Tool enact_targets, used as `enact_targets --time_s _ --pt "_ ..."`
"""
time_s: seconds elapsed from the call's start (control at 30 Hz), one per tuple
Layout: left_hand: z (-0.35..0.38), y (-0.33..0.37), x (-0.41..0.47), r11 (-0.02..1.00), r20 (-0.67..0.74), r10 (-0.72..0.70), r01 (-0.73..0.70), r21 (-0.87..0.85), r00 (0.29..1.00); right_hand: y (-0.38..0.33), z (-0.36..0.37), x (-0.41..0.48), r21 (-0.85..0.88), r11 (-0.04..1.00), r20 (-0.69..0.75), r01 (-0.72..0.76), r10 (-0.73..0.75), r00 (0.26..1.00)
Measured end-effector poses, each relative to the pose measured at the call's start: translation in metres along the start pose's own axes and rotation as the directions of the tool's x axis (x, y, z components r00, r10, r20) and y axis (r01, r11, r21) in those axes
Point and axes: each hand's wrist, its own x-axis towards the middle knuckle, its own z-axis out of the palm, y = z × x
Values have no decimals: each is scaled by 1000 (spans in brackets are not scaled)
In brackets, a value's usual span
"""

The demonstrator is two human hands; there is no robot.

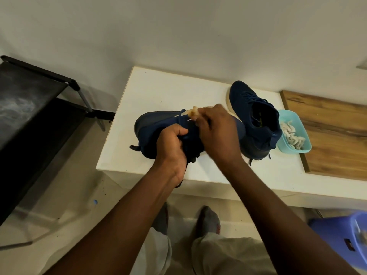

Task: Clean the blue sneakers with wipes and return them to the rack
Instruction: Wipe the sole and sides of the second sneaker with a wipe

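One blue sneaker (151,128) lies on its side on the white table (170,88), sole turned away from me. My left hand (171,147) grips it around the collar and laces. My right hand (216,132) presses a crumpled, soiled wipe (193,112) against the shoe's upper edge. The second blue sneaker (256,118) stands upright just to the right, toe pointing toward the wall. A light blue tub (297,133) holding several wipes sits beside its heel.
A black shoe rack (35,100) stands on the left against the wall. A wooden board (333,132) covers the table's right part. A purple bin (341,243) sits on the floor at lower right. My feet and legs are below the table edge.
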Motion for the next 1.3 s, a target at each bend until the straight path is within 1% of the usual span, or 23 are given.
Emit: enact_targets --time_s 0.07,0.13,0.23,0.37,0.47,0.57,0.63,0.73,0.8,0.83,0.9,1.0,1.17,1.3 --pt "-6 3 2 1000 -34 4 -5 -9 999 -1 3 -18 11 1000 63 20 -20 998" --pt "-7 4 6 1000 -61 9 -10 -24 998 9 2 -25 -20 1000 76 -8 9 997" --pt "-4 3 9 1000 -95 4 -5 -14 995 13 2 -15 -8 1000 43 -16 16 999" --pt "-7 1 8 1000 -95 -4 7 30 995 -5 14 -5 32 998 32 58 -59 998" --pt "-6 -1 7 1000 -107 -12 13 11 994 7 15 -15 1 1000 34 25 -25 999" --pt "-4 -1 8 1000 -127 -11 13 16 992 23 6 -25 -33 999 -4 -21 21 1000" --pt "-4 -2 9 1000 -114 1 3 31 994 17 7 -19 -3 1000 -33 -17 17 999" --pt "-5 -4 7 998 -104 9 -2 65 995 -2 15 -4 79 997 -27 0 2 1000" --pt "-5 -5 6 998 -119 2 5 58 993 -1 16 -6 138 990 -34 -34 39 999" --pt "-5 -6 6 999 -128 -1 8 49 992 5 14 -12 140 989 -36 -52 58 998" --pt "-3 -6 8 999 -148 -2 7 35 989 18 8 -24 104 992 -45 -69 74 996" --pt "-2 -7 10 999 -157 18 -11 51 987 19 4 -24 119 988 -60 -94 102 993" --pt "-3 -9 4 998 -111 15 -8 68 994 -7 15 -6 61 998 -32 -12 14 999" --pt "-2 -10 4 1000 -139 -3 7 25 990 15 4 -24 5 998 -36 -62 63 997"
